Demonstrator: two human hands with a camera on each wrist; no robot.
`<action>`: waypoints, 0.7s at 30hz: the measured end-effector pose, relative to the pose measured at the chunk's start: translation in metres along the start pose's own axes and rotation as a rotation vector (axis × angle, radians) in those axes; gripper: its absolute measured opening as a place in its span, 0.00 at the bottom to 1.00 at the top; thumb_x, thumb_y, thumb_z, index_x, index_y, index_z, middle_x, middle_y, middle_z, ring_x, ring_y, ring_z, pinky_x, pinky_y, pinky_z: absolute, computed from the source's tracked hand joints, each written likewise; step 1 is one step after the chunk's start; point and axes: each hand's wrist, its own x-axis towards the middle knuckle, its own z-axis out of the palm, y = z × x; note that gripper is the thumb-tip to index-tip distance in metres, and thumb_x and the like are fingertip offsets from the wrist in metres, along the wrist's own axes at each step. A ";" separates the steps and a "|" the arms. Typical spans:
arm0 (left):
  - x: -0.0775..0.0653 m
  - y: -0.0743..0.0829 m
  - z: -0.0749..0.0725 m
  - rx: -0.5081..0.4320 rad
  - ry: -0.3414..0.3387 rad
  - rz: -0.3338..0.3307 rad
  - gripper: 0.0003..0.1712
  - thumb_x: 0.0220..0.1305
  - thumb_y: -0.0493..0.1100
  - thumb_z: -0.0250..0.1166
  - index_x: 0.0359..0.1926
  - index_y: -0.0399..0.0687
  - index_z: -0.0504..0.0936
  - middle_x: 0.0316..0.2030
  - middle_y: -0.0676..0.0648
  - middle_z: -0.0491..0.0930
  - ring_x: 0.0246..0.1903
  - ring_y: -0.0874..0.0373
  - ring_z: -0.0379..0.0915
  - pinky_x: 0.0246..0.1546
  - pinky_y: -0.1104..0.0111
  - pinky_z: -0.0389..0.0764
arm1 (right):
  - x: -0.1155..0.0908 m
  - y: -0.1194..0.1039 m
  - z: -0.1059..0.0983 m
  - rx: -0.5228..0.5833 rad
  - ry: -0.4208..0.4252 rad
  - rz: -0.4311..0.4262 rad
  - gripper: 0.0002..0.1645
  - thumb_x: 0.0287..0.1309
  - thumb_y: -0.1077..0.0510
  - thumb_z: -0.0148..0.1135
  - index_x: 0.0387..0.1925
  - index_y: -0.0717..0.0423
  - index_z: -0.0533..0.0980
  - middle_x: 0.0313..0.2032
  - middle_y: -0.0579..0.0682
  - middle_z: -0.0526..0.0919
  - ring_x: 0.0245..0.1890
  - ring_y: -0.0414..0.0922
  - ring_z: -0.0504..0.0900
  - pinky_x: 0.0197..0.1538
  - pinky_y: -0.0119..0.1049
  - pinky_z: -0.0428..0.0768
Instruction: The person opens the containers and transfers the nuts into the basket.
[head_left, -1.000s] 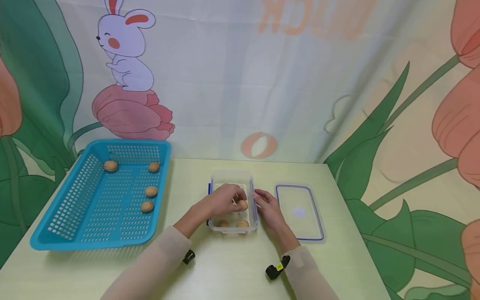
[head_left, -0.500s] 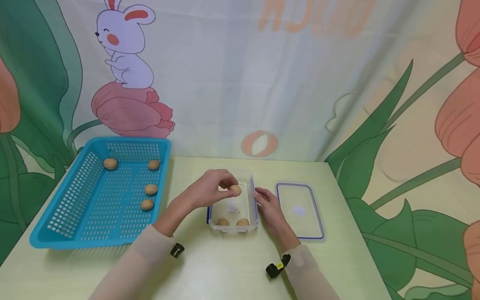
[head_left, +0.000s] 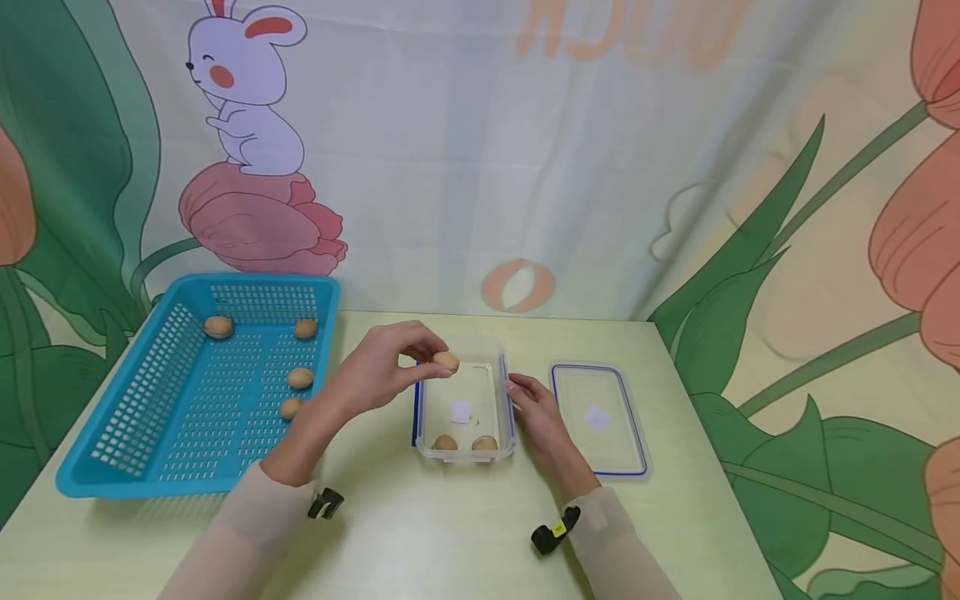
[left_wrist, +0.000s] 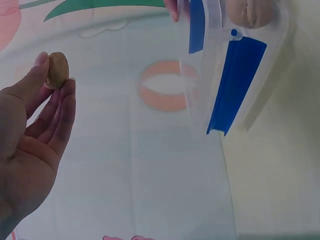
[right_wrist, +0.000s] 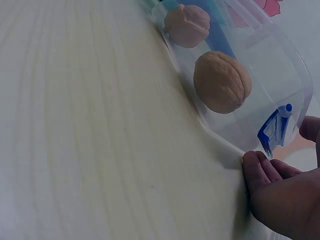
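Head view: the left hand (head_left: 378, 367) pinches a walnut (head_left: 446, 361) between thumb and fingertips, toward the clear box's (head_left: 461, 456) far left corner, though whether directly above it is hard to judge. The right hand (head_left: 540, 419), farther from that walnut, rests loosely against the box's right side.

The walnuts (right_wrist: 222, 82) are coloured a light tan brown. The basket (head_left: 198, 486) is tinted bright blue and patterned with rows of small openings. Deep blue clips (left_wrist: 240, 82) are fitted to the clear box (head_left: 468, 456), and the clear lid (head_left: 613, 442) is edged in blue. The table (right_wrist: 105, 130) is grained in pale yellow. The whitish backdrop (head_left: 420, 208) is printed with a white rabbit (head_left: 261, 137), a pink tulip (head_left: 255, 221), green leaves (head_left: 723, 342) and coral blooms (head_left: 918, 242). Beige is worn on the sleeves (head_left: 626, 542).
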 end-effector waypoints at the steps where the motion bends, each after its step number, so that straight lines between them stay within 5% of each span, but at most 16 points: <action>1: -0.002 0.000 -0.003 0.004 0.011 0.002 0.13 0.65 0.47 0.78 0.48 0.50 0.89 0.41 0.57 0.86 0.41 0.62 0.86 0.48 0.64 0.88 | 0.000 0.000 0.000 0.001 -0.001 -0.001 0.26 0.77 0.60 0.61 0.68 0.70 0.71 0.62 0.65 0.78 0.58 0.44 0.80 0.72 0.52 0.73; 8: -0.022 -0.001 -0.026 0.028 0.073 -0.014 0.14 0.65 0.45 0.78 0.49 0.47 0.88 0.43 0.54 0.87 0.43 0.57 0.87 0.50 0.59 0.88 | 0.000 0.000 0.000 0.000 0.000 0.004 0.26 0.77 0.59 0.61 0.68 0.70 0.71 0.63 0.66 0.78 0.60 0.47 0.79 0.73 0.53 0.72; 16: -0.049 -0.008 -0.053 0.130 0.166 -0.122 0.18 0.63 0.44 0.80 0.53 0.47 0.89 0.47 0.50 0.88 0.46 0.51 0.87 0.49 0.52 0.89 | 0.000 0.000 0.000 0.000 0.003 0.009 0.27 0.77 0.58 0.62 0.68 0.69 0.71 0.64 0.66 0.77 0.61 0.47 0.78 0.73 0.52 0.73; 21: -0.064 -0.020 -0.067 0.181 0.205 -0.158 0.20 0.63 0.42 0.79 0.55 0.45 0.88 0.48 0.47 0.87 0.47 0.50 0.87 0.48 0.58 0.88 | 0.002 0.002 0.000 -0.006 0.004 -0.005 0.26 0.77 0.58 0.62 0.68 0.69 0.72 0.63 0.66 0.78 0.58 0.45 0.80 0.70 0.50 0.76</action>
